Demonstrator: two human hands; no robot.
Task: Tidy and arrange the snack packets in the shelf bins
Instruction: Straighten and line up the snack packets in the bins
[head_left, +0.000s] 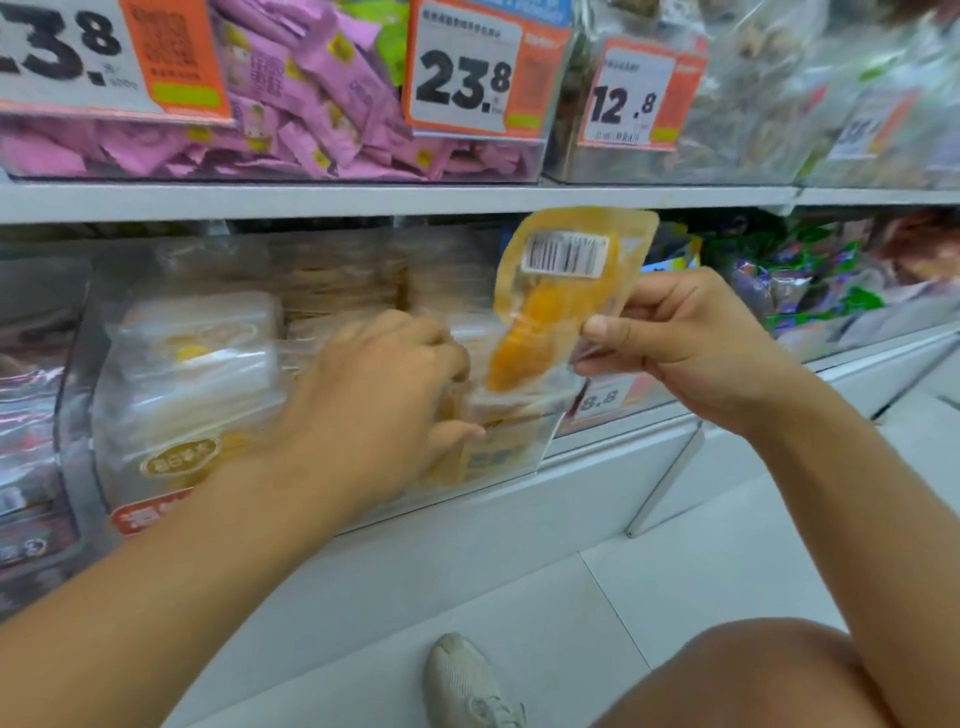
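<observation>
Our right hand (691, 343) pinches a yellow clear-windowed barcoded snack packet (561, 291); our left hand (384, 395) (blurred) grips packets in the clear plastic shelf bin (498, 457).

Price tags, upper shelf bins: left tag (60, 49) "23.8" (cut off at edge), middle tag (464, 78) "23.8", right tag (629, 98) "12.8". Lower bin tag (602, 399) "8.8". Yellow packet (566, 291): barcode only, digits unreadable. Other print too blurred.

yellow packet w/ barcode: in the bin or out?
Out. The right hand pinches the yellow packet above the bin.
</observation>
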